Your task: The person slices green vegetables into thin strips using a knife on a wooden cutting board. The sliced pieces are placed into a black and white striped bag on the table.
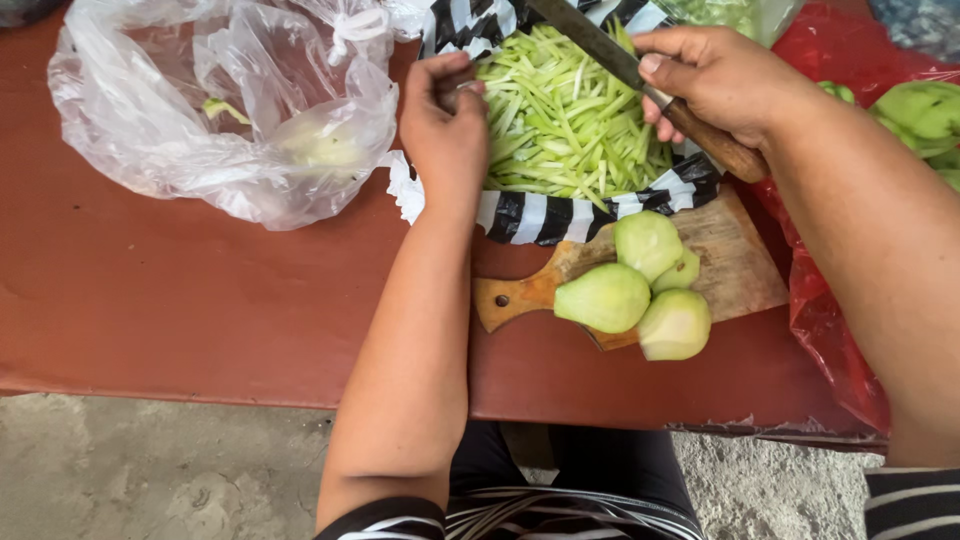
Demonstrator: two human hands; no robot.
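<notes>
My right hand [710,85] grips the wooden handle of a long knife [600,45], whose blade reaches up and left over a heap of thin green fruit strips [565,120]. The strips lie in a black-and-white striped plastic bag [545,215]. My left hand [445,125] is closed at the left edge of the heap; a small piece seems pinched in its fingers, mostly hidden. Below the bag, three peeled pale green fruits [640,290] rest on a wooden cutting board [735,265].
A crumpled clear plastic bag [225,110] with scraps lies at the left on the reddish-brown table [200,310]. A red plastic bag [840,300] with unpeeled green fruits [925,110] sits at the right. The table's near edge runs above a concrete floor [150,470].
</notes>
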